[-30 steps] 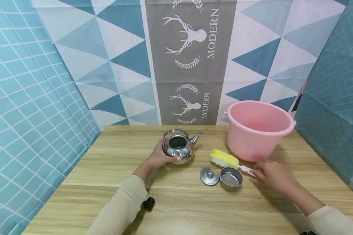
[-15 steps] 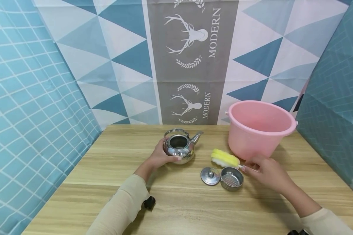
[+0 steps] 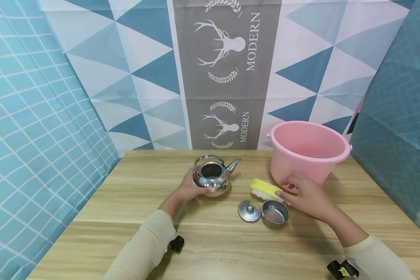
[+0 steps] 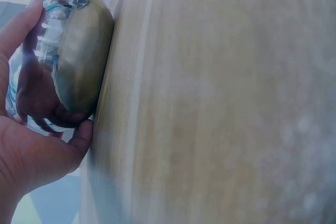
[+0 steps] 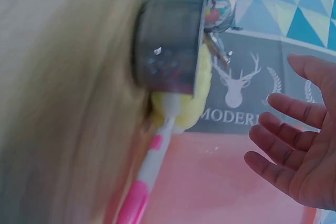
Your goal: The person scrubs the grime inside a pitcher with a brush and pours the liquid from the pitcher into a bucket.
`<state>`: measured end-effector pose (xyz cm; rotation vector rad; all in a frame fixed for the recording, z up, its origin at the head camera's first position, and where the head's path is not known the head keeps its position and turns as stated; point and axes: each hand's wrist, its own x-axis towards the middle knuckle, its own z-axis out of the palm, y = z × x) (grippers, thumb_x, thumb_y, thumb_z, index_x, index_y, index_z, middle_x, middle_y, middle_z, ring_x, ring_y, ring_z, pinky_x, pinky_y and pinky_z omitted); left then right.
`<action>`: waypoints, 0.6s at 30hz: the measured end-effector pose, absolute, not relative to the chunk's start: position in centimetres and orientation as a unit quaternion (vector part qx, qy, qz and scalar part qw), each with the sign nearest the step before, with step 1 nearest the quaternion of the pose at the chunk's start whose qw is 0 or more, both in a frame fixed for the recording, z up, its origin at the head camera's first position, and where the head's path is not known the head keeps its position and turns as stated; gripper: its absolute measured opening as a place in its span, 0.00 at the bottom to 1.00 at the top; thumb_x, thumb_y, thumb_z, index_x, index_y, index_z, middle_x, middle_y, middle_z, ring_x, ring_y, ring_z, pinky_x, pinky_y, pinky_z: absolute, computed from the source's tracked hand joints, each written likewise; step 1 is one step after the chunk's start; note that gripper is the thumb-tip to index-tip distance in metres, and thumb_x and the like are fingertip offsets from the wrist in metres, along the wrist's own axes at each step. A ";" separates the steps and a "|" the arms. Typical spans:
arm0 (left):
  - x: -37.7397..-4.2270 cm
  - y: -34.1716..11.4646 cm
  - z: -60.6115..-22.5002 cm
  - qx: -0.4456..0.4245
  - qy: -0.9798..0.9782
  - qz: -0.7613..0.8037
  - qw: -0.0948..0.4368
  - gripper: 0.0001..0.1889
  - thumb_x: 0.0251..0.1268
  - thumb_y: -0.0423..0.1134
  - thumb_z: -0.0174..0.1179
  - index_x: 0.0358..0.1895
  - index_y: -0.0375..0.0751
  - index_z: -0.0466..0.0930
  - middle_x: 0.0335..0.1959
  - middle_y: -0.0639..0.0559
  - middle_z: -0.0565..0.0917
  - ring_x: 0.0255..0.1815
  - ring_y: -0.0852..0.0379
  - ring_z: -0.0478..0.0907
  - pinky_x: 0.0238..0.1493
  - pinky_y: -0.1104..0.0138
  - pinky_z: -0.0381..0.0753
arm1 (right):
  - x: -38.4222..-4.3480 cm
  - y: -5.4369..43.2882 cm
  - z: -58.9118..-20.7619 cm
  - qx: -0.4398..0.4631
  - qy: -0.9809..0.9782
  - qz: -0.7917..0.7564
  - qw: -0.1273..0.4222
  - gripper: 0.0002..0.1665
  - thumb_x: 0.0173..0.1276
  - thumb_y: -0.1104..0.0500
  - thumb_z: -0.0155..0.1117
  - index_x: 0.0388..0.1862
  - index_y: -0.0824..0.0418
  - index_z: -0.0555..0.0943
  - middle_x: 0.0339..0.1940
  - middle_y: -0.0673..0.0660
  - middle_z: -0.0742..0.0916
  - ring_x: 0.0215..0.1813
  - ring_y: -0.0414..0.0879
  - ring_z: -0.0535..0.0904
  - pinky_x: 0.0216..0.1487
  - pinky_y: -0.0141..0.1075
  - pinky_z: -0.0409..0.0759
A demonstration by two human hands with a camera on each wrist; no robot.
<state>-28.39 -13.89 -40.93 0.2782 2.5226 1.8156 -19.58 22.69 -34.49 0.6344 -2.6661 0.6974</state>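
Observation:
My left hand [image 3: 190, 186] holds a shiny steel teapot [image 3: 215, 183] by its side, thumb along the front and fingers round the back. The teapot stands lidless on the table, spout to the right. In the left wrist view, thumb and fingers span its round body [image 4: 79, 51]. My right hand [image 3: 309, 196] hovers with fingers spread over a yellow-and-white sponge brush [image 3: 264, 188]. The right wrist view shows that hand [image 5: 302, 137] apart from the brush's white-and-pink handle [image 5: 149, 166]. A steel strainer basket [image 3: 275, 219] and a knobbed lid [image 3: 246, 214] lie beside the brush.
A pink bucket [image 3: 283, 163] stands behind the right hand, close to the brush. The wooden table [image 3: 231, 252] ends at a patterned back curtain [image 3: 150, 70], with blue-tiled sheets [image 3: 31, 136] along both sides.
My right hand has let go of the brush handle and moved up and left, toward the sponge head. The left hand and teapot stay in place.

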 end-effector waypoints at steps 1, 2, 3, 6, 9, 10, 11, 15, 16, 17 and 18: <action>-28.4 -13.9 -41.0 0.090 0.808 0.583 0.008 0.59 0.36 0.34 0.81 0.75 0.40 0.52 0.71 0.37 0.62 0.71 0.42 0.58 0.73 0.51 0.51 | -19.7 22.4 -34.3 0.222 -0.931 0.244 0.153 0.20 0.61 0.50 0.73 0.45 0.62 0.84 0.39 0.55 0.85 0.42 0.50 0.78 0.43 0.49 0.80; -28.4 -14.0 -41.0 0.091 0.809 0.581 0.007 0.58 0.36 0.35 0.81 0.74 0.40 0.53 0.71 0.38 0.63 0.71 0.43 0.59 0.73 0.51 0.52 | -19.8 22.1 -34.1 0.224 -0.931 0.245 0.151 0.20 0.61 0.50 0.73 0.45 0.62 0.84 0.40 0.55 0.85 0.43 0.50 0.78 0.44 0.48 0.80; -28.4 -14.0 -41.1 0.092 0.810 0.580 0.005 0.58 0.36 0.35 0.82 0.74 0.40 0.53 0.70 0.38 0.63 0.71 0.43 0.59 0.73 0.51 0.52 | -19.9 21.7 -34.0 0.226 -0.931 0.245 0.150 0.21 0.61 0.50 0.73 0.46 0.63 0.84 0.41 0.55 0.85 0.43 0.50 0.78 0.44 0.48 0.80; -28.5 -14.0 -41.3 0.093 0.814 0.573 0.004 0.58 0.36 0.37 0.82 0.74 0.40 0.54 0.70 0.39 0.64 0.70 0.44 0.60 0.72 0.51 0.54 | -20.3 20.8 -33.7 0.236 -0.930 0.240 0.147 0.21 0.61 0.50 0.73 0.46 0.63 0.83 0.41 0.55 0.85 0.43 0.50 0.79 0.44 0.47 0.80; -28.5 -14.0 -41.3 0.089 0.817 0.570 0.005 0.58 0.35 0.38 0.82 0.73 0.40 0.54 0.69 0.40 0.65 0.70 0.45 0.61 0.72 0.51 0.55 | -20.9 20.0 -33.4 0.251 -0.927 0.239 0.146 0.21 0.60 0.51 0.73 0.46 0.64 0.83 0.41 0.55 0.85 0.43 0.52 0.80 0.43 0.46 0.81; -28.5 -14.0 -41.3 0.089 0.817 0.570 0.005 0.58 0.35 0.38 0.82 0.74 0.40 0.54 0.69 0.40 0.65 0.69 0.44 0.61 0.72 0.51 0.55 | -21.1 19.7 -33.3 0.257 -0.925 0.240 0.145 0.21 0.60 0.51 0.73 0.46 0.65 0.83 0.40 0.55 0.85 0.43 0.52 0.80 0.43 0.46 0.82; -28.5 -14.0 -41.2 0.089 0.817 0.570 0.004 0.58 0.35 0.38 0.82 0.74 0.40 0.53 0.69 0.40 0.65 0.69 0.44 0.61 0.72 0.50 0.55 | -21.3 19.4 -33.2 0.264 -0.922 0.242 0.145 0.21 0.60 0.52 0.73 0.46 0.65 0.83 0.40 0.55 0.85 0.42 0.52 0.80 0.42 0.46 0.82; -28.5 -13.9 -41.0 0.091 0.816 0.571 0.001 0.58 0.36 0.38 0.82 0.74 0.40 0.54 0.69 0.40 0.65 0.69 0.44 0.61 0.72 0.50 0.55 | -22.3 18.2 -32.8 0.283 -0.918 0.240 0.139 0.20 0.61 0.52 0.73 0.45 0.64 0.83 0.40 0.55 0.86 0.42 0.53 0.81 0.42 0.46 0.82; -28.5 -14.0 -41.1 0.093 0.816 0.570 0.001 0.58 0.36 0.38 0.82 0.74 0.39 0.53 0.69 0.39 0.64 0.69 0.44 0.61 0.72 0.50 0.54 | -22.6 17.9 -32.7 0.285 -0.918 0.239 0.136 0.20 0.61 0.52 0.72 0.45 0.64 0.83 0.41 0.56 0.86 0.43 0.53 0.82 0.43 0.47 0.82; -28.6 -14.0 -41.1 0.095 0.815 0.571 0.001 0.58 0.36 0.37 0.82 0.74 0.39 0.53 0.69 0.39 0.64 0.70 0.44 0.61 0.72 0.50 0.54 | -22.8 17.6 -32.6 0.284 -0.920 0.235 0.134 0.20 0.61 0.52 0.72 0.45 0.64 0.83 0.42 0.57 0.86 0.43 0.53 0.82 0.44 0.47 0.82; -28.6 -14.0 -41.1 0.095 0.816 0.571 0.001 0.58 0.36 0.37 0.82 0.74 0.39 0.53 0.69 0.39 0.64 0.70 0.44 0.61 0.72 0.51 0.54 | -23.1 17.3 -32.4 0.283 -0.922 0.231 0.131 0.20 0.61 0.51 0.72 0.45 0.64 0.83 0.42 0.58 0.86 0.44 0.53 0.82 0.44 0.47 0.81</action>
